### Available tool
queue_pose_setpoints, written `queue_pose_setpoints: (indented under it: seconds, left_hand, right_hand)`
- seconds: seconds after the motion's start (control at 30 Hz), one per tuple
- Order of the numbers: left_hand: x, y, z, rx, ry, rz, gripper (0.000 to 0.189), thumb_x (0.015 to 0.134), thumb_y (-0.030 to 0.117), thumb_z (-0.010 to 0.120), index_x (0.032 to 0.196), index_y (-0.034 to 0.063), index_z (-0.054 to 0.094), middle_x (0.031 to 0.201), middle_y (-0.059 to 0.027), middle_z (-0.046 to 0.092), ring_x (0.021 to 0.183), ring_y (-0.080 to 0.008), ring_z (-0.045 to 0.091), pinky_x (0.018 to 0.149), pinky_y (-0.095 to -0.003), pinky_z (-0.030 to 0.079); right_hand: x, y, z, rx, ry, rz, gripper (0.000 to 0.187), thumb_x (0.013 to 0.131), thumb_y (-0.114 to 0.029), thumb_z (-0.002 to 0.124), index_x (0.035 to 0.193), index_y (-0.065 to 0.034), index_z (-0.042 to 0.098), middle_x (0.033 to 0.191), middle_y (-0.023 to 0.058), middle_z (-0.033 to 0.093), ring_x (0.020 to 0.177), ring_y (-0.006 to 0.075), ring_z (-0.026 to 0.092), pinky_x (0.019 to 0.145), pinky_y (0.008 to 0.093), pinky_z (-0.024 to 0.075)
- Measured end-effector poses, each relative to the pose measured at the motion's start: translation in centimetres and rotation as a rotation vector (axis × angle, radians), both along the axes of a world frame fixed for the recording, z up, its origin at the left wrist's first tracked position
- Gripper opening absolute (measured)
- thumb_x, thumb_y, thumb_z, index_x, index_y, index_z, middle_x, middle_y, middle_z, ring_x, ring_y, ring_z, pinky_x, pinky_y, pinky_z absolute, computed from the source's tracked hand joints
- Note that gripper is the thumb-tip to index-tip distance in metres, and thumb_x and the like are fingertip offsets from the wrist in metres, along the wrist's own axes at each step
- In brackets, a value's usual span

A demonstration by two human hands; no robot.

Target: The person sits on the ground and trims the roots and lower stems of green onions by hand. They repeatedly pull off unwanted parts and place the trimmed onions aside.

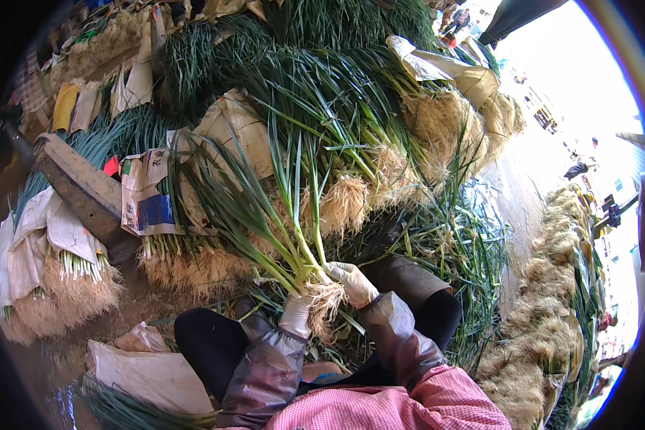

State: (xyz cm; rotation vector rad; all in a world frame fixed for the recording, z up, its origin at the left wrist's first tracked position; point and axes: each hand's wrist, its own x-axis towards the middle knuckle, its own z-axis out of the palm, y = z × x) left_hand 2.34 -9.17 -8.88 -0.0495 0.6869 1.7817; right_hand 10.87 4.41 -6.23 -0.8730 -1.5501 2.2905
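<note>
A small bunch of leafy allium stalks [301, 252] is held between my two hands over my lap, its long green leaves fanning away from me. Pale stringy roots [322, 309] hang at its near end. My left hand [294, 316], in a whitish glove, grips the base from below and is partly hidden by the bunch. Gloved likewise, my right hand [355, 284] closes on the stalks' right side, just above the roots. Beyond it, a heap of the same greens [322, 107] lies with root clumps [345, 201] turned towards me.
Loose trimmed leaves [446, 258] litter the ground to the right. Wrapped bundles [80, 269] stand at left beside a worn curved beam [86, 188]. A row of rooted bundles [543, 301] runs along the right. Cloth-covered greens [145, 376] lie near my left knee.
</note>
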Motion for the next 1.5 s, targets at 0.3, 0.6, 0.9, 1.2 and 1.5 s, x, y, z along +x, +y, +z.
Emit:
queue_pose_setpoints:
  seconds: [0.3,0.6,0.9,1.2,1.5]
  left_hand:
    - [0.8,0.2,-1.4,-0.006,0.044,0.204,0.047,0.077,-0.005,0.073,0.120,0.0022,0.055,0.108,-0.0090,0.065,0.089,-0.0192,0.067,0.081,-0.0304,0.056]
    - [0.2,-0.5,2.0,-0.084,-0.039,0.079,0.022,0.091,0.016,0.065,0.103,-0.0024,0.062,0.081,-0.0075,0.064,0.064,-0.0137,0.060,0.051,-0.0237,0.049]
    - [-0.9,-0.7,-1.3,-0.050,0.083,-0.087,0.017,0.091,0.019,0.060,0.099,0.0038,0.061,0.085,-0.0056,0.063,0.069,-0.0159,0.059,0.059,-0.0301,0.050]
    - [-0.2,-1.5,-1.7,-0.154,0.013,0.027,0.026,0.086,0.015,0.066,0.109,0.0057,0.059,0.086,-0.0065,0.063,0.065,-0.0165,0.059,0.052,-0.0277,0.049]
    - [-0.7,-0.8,0.1,0.144,-0.092,-0.054,0.017,0.094,0.026,0.057,0.086,0.0119,0.053,0.071,0.0001,0.051,0.062,-0.0100,0.050,0.053,-0.0226,0.043]
  right_hand:
    - [-4.9,2.5,2.3,1.356,-0.345,-0.181,0.033,0.091,-0.028,0.059,0.069,-0.0041,0.062,0.062,0.0160,0.059,0.060,0.0356,0.061,0.057,0.0438,0.0472]
    - [4.3,-4.3,8.1,1.046,0.007,-0.183,0.017,0.084,-0.006,0.060,0.067,-0.0055,0.060,0.057,0.0089,0.054,0.051,0.0259,0.055,0.052,0.0355,0.0440]
    - [-2.2,0.5,11.9,1.229,-0.500,-0.019,0.041,0.095,-0.038,0.055,0.077,-0.0037,0.069,0.062,0.0066,0.064,0.056,0.0220,0.064,0.058,0.0366,0.0522]
    - [-11.5,4.5,1.0,0.617,-0.309,-0.108,0.040,0.093,-0.042,0.062,0.089,-0.0039,0.074,0.074,0.0072,0.070,0.065,0.0191,0.065,0.065,0.0344,0.0504]
    - [2.7,-3.0,6.3,0.578,-0.284,-0.329,0.024,0.092,-0.022,0.065,0.085,0.0005,0.069,0.060,0.0024,0.057,0.061,0.0061,0.046,0.053,0.0297,0.0434]
